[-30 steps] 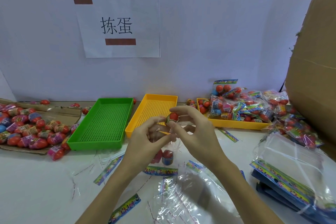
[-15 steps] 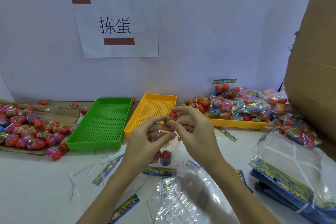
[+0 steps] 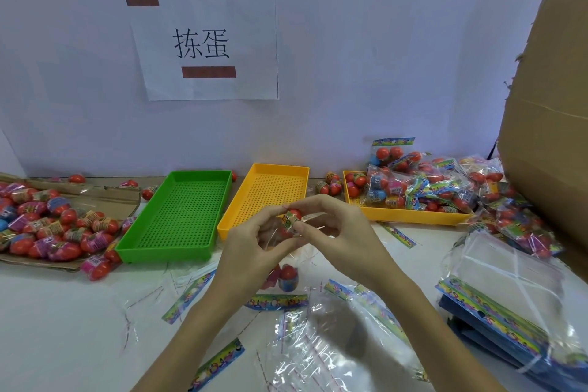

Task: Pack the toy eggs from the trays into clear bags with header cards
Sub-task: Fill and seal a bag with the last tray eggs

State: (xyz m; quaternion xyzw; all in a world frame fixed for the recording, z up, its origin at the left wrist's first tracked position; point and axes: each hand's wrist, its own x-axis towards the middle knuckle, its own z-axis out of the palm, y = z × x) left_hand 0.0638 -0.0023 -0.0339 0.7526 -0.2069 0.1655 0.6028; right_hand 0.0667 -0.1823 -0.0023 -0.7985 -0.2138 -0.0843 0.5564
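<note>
Both hands raised together over the table [image 3: 63, 328], in front of the yellow tray [image 3: 270, 191]. Right hand [image 3: 343, 232] pinching a red egg [image 3: 292, 216] with a printed band between thumb and fingertips. Left hand [image 3: 251, 245] pinching the mouth of a clear bag [image 3: 286, 251] just under that egg. Hanging low in the bag, two more eggs [image 3: 288, 277]. Left of the yellow tray, a green tray [image 3: 181, 216], both bare inside. Far left, loose eggs [image 3: 47, 229] heaped on cardboard [image 3: 105, 197]. To the right, a second yellow tray [image 3: 413, 216] piled with packed bags [image 3: 423, 184]. Near right, a stack of flat bags [image 3: 502, 293] with header cards [image 3: 486, 312]. Card strips [image 3: 187, 296] scattered on the table. Paper sign [image 3: 203, 44] on the wall; a cardboard box [image 3: 547, 105] at the right edge.
</note>
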